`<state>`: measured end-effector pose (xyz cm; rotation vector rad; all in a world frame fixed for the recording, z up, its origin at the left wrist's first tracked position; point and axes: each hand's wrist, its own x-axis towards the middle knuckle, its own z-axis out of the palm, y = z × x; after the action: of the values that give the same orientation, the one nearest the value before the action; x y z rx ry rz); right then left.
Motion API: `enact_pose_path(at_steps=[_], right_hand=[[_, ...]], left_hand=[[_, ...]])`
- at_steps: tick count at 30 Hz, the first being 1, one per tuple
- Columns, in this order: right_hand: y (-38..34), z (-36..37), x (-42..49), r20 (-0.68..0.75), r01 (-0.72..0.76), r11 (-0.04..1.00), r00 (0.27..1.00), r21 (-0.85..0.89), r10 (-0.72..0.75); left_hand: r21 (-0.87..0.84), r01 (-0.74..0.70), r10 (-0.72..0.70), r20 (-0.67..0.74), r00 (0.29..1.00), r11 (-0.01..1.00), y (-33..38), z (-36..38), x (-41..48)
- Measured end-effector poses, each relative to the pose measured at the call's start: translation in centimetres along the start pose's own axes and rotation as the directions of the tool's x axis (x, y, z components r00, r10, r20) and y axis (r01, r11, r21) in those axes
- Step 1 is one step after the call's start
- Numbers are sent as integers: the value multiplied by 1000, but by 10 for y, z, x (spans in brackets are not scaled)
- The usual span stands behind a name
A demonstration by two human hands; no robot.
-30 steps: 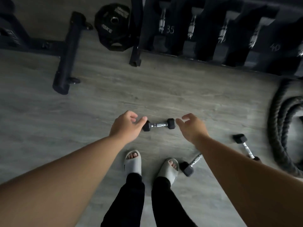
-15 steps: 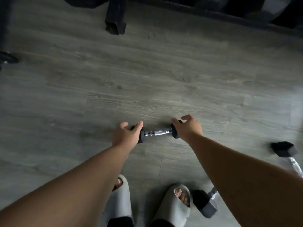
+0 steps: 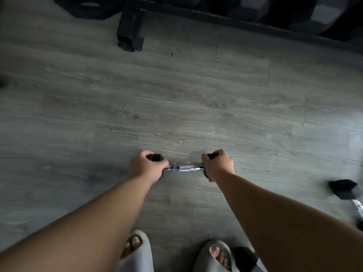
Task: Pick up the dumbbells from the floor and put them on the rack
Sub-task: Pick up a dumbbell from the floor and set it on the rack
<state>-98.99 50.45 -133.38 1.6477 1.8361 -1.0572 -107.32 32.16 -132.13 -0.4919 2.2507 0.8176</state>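
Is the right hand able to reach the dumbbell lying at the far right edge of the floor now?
Probably not at once: the right hand is closed on one head of the small dumbbell, with the left hand on the other. The floor toward the right-edge dumbbell looks free.

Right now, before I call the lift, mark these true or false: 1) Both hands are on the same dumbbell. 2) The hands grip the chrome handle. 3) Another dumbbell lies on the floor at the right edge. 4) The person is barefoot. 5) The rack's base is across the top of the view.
1) True: the left hand and right hand hold one small dumbbell.
2) False: each hand wraps a black end; the handle between them is bare.
3) True: a second dumbbell lies there.
4) False: grey slides are worn.
5) True: the rack runs there.
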Motion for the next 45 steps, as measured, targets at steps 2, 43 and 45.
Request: enact_pose_path(at_steps=[2,43,45], right_hand=[[-23,-24,-31,-9,14,996,1000,92,-13],[-455,-496,-329,118,-162,285,979,945,167],[-465,-497,-313,163,-210,354,974,911,158]], left_hand=[[12,-84,84,-63,994,996,36,-34,-17],[397,-907,865,395,309,143,806,-381,-298],[446,-891,848,434,303,90,818,-371,-288]])
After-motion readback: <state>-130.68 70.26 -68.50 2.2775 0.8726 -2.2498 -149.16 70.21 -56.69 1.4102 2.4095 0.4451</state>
